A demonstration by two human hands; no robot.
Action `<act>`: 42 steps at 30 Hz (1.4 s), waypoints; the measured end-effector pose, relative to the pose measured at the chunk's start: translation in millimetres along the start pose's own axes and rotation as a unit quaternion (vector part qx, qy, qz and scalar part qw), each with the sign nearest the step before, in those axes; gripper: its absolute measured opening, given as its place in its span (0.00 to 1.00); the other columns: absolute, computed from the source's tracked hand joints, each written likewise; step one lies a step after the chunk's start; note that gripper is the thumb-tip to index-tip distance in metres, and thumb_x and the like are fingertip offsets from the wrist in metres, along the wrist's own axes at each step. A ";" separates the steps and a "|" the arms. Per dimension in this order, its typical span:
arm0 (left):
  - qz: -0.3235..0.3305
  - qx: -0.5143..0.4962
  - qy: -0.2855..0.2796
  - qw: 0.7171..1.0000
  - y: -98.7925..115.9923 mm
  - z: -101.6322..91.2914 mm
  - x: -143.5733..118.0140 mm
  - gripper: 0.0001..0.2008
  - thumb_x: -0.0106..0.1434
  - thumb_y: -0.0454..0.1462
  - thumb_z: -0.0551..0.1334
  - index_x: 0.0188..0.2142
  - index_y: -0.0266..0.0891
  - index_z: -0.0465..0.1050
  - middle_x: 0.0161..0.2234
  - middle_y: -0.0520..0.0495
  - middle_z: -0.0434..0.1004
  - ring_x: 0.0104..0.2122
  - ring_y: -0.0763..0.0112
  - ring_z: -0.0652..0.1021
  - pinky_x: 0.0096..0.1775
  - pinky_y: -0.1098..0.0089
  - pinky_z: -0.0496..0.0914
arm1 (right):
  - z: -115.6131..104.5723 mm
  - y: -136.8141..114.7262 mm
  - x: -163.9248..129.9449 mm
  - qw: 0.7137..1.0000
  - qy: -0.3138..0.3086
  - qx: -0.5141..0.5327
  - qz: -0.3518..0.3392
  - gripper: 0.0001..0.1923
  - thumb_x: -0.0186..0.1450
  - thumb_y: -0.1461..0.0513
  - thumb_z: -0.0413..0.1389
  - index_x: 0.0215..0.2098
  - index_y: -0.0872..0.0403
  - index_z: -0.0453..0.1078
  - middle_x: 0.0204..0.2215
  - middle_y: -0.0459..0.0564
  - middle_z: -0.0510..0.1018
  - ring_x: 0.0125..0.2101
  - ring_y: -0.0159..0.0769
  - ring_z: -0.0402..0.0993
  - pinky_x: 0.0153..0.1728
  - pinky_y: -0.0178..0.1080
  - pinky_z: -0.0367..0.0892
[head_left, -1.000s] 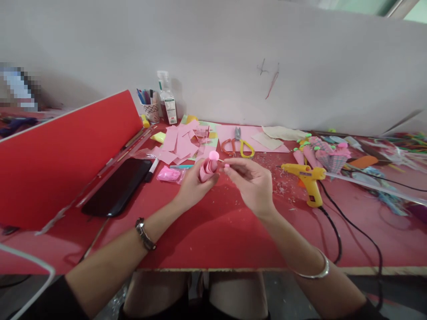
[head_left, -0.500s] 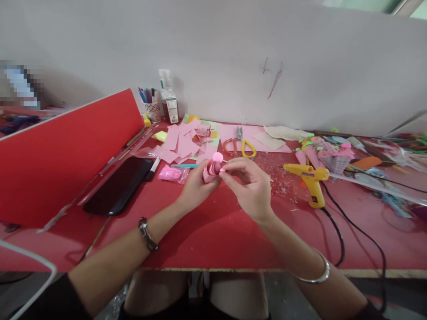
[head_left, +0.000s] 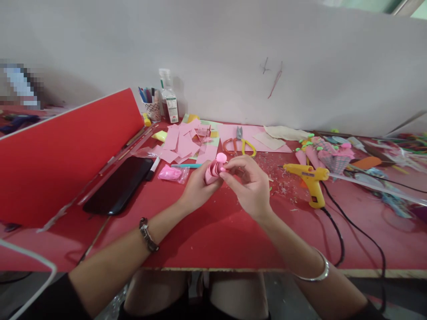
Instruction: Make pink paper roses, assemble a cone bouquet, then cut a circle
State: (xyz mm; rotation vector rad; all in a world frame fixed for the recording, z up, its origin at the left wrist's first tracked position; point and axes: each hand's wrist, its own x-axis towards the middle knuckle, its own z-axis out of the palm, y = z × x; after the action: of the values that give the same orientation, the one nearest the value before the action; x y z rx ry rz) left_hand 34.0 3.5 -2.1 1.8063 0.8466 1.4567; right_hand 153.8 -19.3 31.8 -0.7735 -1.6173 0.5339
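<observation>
Above the middle of the red table [head_left: 213, 235], my left hand [head_left: 196, 189] grips a rolled pink paper piece [head_left: 212, 170] with a round pink ball [head_left: 221, 157] at its top. My right hand [head_left: 251, 184] meets it from the right, fingertips pinching at the roll's upper edge just under the ball. Both hands touch the roll. Whether the right fingers also hold a thin stick is hidden.
A yellow glue gun [head_left: 308, 178] with a black cord lies to the right, scissors [head_left: 240, 144] behind the hands. Pink paper scraps [head_left: 183, 140], a pink bag [head_left: 171, 173], a black phone [head_left: 120, 184], a red divider [head_left: 63, 151], a pen cup [head_left: 151, 106] and finished paper cones [head_left: 325, 155] surround them.
My right hand has moved left and closed in on the pink roll; a second ago it was apart, holding a thin stick. The roll has risen slightly.
</observation>
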 end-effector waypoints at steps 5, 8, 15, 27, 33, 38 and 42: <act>0.001 0.004 0.001 1.000 0.2 -0.4 -0.3 0.02 0.53 0.34 0.56 0.28 0.37 0.61 0.22 0.55 0.63 0.22 0.79 0.64 0.24 0.77 0.62 | -0.5 1.3 -0.3 1.000 -0.003 0.012 -0.001 0.04 0.56 0.67 0.55 0.29 0.52 0.67 0.27 0.44 0.69 0.29 0.27 0.67 0.31 0.32 0.66; -0.001 0.008 -0.001 1.000 1.0 -1.0 -0.5 0.02 0.54 0.34 0.56 0.29 0.37 0.62 0.23 0.54 0.64 0.23 0.78 0.65 0.25 0.77 0.62 | 0.8 1.4 -0.9 1.000 0.006 0.021 0.018 0.04 0.56 0.67 0.55 0.29 0.52 0.67 0.27 0.44 0.69 0.29 0.27 0.67 0.31 0.32 0.67; 0.012 0.036 -0.007 0.999 0.6 -2.7 -1.1 0.03 0.54 0.34 0.56 0.26 0.37 0.61 0.22 0.55 0.63 0.22 0.78 0.64 0.24 0.77 0.61 | 1.6 0.3 -0.8 0.999 0.009 0.027 0.036 0.04 0.55 0.67 0.56 0.28 0.53 0.66 0.27 0.44 0.69 0.28 0.26 0.67 0.30 0.32 0.67; 0.024 0.049 -0.012 0.998 1.1 -3.0 -1.8 0.06 0.54 0.35 0.56 0.23 0.38 0.58 0.21 0.55 0.60 0.21 0.78 0.62 0.23 0.76 0.59 | -0.3 -2.0 -0.2 0.999 0.001 -0.019 0.031 0.03 0.55 0.66 0.56 0.25 0.53 0.67 0.24 0.44 0.68 0.27 0.27 0.65 0.28 0.33 0.65; 0.013 0.020 -0.015 1.000 -0.1 -3.0 -0.8 0.05 0.53 0.34 0.56 0.24 0.38 0.59 0.21 0.55 0.60 0.22 0.78 0.62 0.23 0.76 0.60 | -1.0 -1.5 -0.6 1.000 -0.017 0.008 0.021 0.03 0.54 0.66 0.56 0.27 0.53 0.66 0.25 0.44 0.68 0.27 0.28 0.65 0.29 0.34 0.65; -0.003 0.012 -0.018 1.000 1.7 -2.2 -0.6 0.06 0.53 0.35 0.56 0.23 0.38 0.59 0.20 0.55 0.60 0.21 0.78 0.62 0.23 0.76 0.60 | -1.4 -1.2 -0.1 1.000 -0.020 -0.001 -0.005 0.02 0.56 0.66 0.55 0.27 0.53 0.67 0.26 0.45 0.69 0.29 0.29 0.66 0.29 0.33 0.66; -0.006 0.009 -0.027 1.000 3.2 -2.6 -0.7 0.04 0.53 0.35 0.56 0.25 0.37 0.62 0.22 0.54 0.63 0.22 0.77 0.64 0.24 0.75 0.62 | -0.5 -0.6 0.6 1.000 -0.014 0.001 -0.005 0.04 0.56 0.68 0.56 0.25 0.53 0.68 0.25 0.44 0.69 0.29 0.28 0.66 0.30 0.33 0.66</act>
State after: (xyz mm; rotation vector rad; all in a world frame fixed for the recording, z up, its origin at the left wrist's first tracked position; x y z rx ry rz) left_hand 31.6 1.4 0.5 1.8427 0.8451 1.3915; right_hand 154.1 -19.3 32.8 -0.7592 -1.6451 0.5398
